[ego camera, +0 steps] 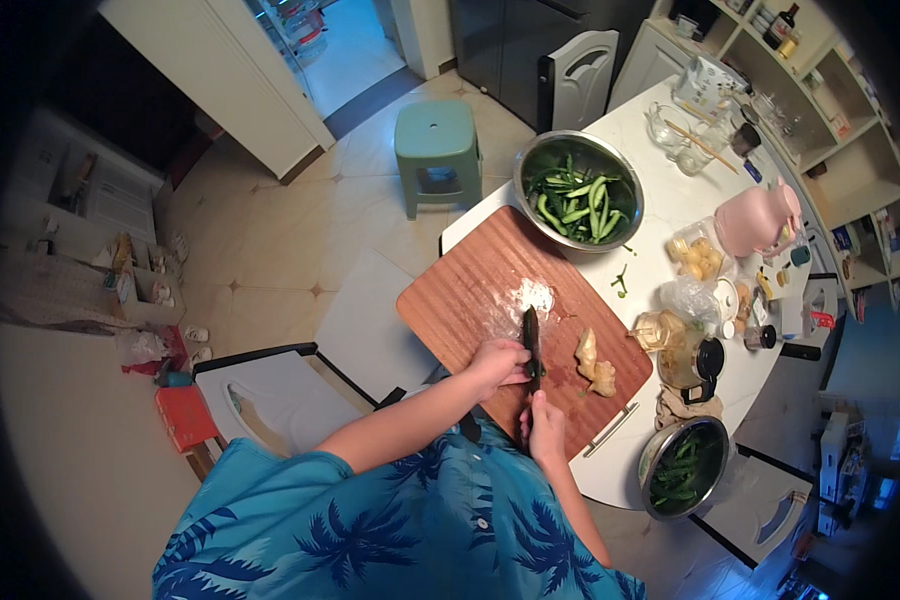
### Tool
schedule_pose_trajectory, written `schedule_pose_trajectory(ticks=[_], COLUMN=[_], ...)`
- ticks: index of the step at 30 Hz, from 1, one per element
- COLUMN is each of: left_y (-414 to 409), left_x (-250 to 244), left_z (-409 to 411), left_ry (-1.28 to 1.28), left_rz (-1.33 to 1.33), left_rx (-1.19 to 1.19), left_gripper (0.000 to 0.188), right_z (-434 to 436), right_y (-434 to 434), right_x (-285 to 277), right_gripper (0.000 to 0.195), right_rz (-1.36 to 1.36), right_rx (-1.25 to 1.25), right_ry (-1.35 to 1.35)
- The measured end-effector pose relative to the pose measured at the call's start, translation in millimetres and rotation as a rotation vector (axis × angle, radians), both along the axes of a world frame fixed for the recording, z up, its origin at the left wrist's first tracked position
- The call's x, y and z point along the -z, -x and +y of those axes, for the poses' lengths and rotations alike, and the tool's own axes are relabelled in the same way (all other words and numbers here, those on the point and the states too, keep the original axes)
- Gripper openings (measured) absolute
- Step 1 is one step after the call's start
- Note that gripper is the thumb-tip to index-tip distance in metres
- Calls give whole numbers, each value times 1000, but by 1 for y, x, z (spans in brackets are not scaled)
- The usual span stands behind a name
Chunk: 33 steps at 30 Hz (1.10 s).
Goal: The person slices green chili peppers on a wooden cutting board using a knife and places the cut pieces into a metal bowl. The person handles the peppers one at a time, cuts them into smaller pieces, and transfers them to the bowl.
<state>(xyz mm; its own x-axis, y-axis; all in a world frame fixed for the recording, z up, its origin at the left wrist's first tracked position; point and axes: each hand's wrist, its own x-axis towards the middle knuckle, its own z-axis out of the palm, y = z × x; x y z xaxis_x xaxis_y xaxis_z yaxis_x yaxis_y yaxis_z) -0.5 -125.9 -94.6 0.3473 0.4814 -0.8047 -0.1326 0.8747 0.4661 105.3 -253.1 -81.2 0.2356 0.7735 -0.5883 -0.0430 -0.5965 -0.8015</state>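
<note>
A wooden cutting board [472,277] lies tilted across the corner of the white table. My right hand [546,429] grips the handle of a kitchen knife [535,360], whose dark, narrow-looking blade points away from me over the board. Just left of the blade, my left hand [501,365] holds a green vegetable [529,367], mostly hidden by the fingers and the knife. Peeled-looking ginger root [595,364] rests on the board to the right. Beyond the board's far edge stands a steel bowl [525,161] of cut green vegetable strips [589,201].
At the right, a second bowl [645,469] holds whole green vegetables [675,472]. A glass pot [679,367], a glass cup [664,330], a pink jug [754,217] and glassware [694,150] crowd the table. A green plastic stool [435,135] and chairs [581,82] surround it.
</note>
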Motion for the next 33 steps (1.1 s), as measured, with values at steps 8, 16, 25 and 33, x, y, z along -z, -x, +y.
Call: schedule_pose_trajectory(ticks=[8,16,25,33], left_y=[-5,-4,-1,-2], left_x=[9,12,1,2], left_z=[-1,-10,-3,-3], left_ry=[-123,-759,-705,-687], left_rz=[119,492,516,524], left_rx=[21,254,356,433], left_gripper=[25,56,56,58], right_z=[0,2,11,17], right_y=[2,9,19,31], right_x=[1,9,0,-8], right_gripper=[65,68,69,71], right_rz=[-38,-190,-274,-406], right_rx=[17,4,-26,-4], right_ry=[57,68,89,58])
